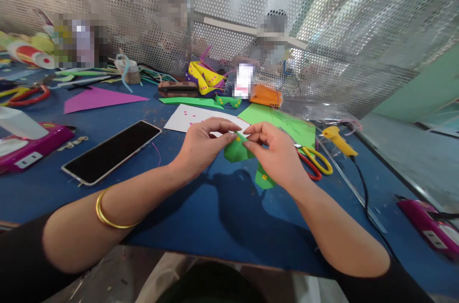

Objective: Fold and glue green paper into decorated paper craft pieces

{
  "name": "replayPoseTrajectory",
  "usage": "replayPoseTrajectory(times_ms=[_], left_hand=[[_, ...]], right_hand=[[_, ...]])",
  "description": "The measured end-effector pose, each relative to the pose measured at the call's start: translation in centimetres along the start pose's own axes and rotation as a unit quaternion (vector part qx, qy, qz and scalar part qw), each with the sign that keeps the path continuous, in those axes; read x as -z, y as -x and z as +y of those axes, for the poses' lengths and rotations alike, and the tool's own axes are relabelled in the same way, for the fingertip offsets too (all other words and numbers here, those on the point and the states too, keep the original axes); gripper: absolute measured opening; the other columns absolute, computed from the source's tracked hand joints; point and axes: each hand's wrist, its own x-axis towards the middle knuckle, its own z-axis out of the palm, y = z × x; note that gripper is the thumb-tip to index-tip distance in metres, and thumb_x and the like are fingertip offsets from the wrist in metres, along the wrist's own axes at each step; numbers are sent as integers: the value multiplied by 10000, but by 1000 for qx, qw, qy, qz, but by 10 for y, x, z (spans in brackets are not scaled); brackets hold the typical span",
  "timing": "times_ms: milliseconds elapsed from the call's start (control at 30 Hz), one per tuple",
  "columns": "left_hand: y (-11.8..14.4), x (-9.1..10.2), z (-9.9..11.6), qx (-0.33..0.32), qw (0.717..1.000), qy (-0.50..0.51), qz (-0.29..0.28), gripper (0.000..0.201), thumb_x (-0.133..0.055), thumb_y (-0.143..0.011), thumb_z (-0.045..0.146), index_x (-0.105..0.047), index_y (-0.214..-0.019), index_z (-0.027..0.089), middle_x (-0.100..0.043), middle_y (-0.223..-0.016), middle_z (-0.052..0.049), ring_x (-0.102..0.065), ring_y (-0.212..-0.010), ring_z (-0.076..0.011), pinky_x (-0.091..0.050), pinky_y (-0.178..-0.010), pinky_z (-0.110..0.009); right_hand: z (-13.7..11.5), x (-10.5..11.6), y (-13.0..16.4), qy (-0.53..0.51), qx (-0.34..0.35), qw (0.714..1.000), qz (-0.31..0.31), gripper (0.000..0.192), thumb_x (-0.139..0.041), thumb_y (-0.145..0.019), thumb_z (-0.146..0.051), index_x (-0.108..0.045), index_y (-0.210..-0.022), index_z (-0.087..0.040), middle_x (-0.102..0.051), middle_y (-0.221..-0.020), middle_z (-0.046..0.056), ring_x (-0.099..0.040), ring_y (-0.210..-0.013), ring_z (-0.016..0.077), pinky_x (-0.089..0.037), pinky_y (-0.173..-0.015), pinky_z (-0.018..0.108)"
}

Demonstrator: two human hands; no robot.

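Observation:
Both of my hands meet over the blue table point(201, 212) and pinch a small folded green paper piece point(236, 149) with tiny yellow dots. My left hand point(202, 143) grips its upper left edge between thumb and fingers; a gold bangle circles that wrist. My right hand point(276, 150) holds its right side. A second green scrap point(263, 178) pokes out below my right hand. A white sheet with pink dots point(186, 119) and a larger green sheet point(287, 124) lie just behind the hands.
A phone point(111, 150) lies left of my hands. Scissors with yellow and red handles point(315, 162) and a yellow glue gun point(339, 140) with a black cord sit to the right. Pink boxes stand at both edges point(25, 147) point(430, 226). A purple paper triangle point(98, 98) and craft clutter line the perforated back wall.

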Motion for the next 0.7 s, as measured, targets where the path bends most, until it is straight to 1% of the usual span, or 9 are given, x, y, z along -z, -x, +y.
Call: replayPoseTrajectory(times_ms=[167, 333, 467, 700], left_hand=[[-1, 1, 1, 4, 1000, -9, -15, 228, -720, -757, 315, -777, -923, 169, -754, -1008, -69, -660, -907, -201, -496, -731, -295], [-4, 4, 3, -36, 995, -76, -48, 247, -722, -727, 284, -780, -956, 214, -769, -1018, -36, -669, -960, -217, -490, -771, -311], [-6, 6, 2, -54, 991, -111, -43, 231, -701, -738, 261, -783, -952, 226, -777, -993, -19, -674, -958, -207, -477, -811, -322], [-5, 6, -1, -43, 990, -128, -39, 234, -709, -738, 281, -778, -947, 203, -780, -947, -28, -676, -930, -208, -483, -806, -322]], right_hand=[[2, 0, -1, -4, -5, 1000, 2, 135, -624, -800, -205, -603, -934, -212, -651, -710, -34, -591, -665, 135, -429, -664, 295], [2, 1, -2, -15, -11, 1000, 0, 139, -641, -796, -204, -605, -930, -207, -640, -691, -37, -579, -641, 129, -410, -626, 281], [1, 1, -2, -17, -13, 1000, -3, 130, -640, -796, -181, -609, -920, -207, -650, -694, -35, -597, -654, 132, -427, -647, 283], [3, -1, -1, -4, -7, 1000, -9, 138, -644, -802, -167, -617, -931, -207, -675, -723, -28, -621, -678, 133, -446, -673, 288]])
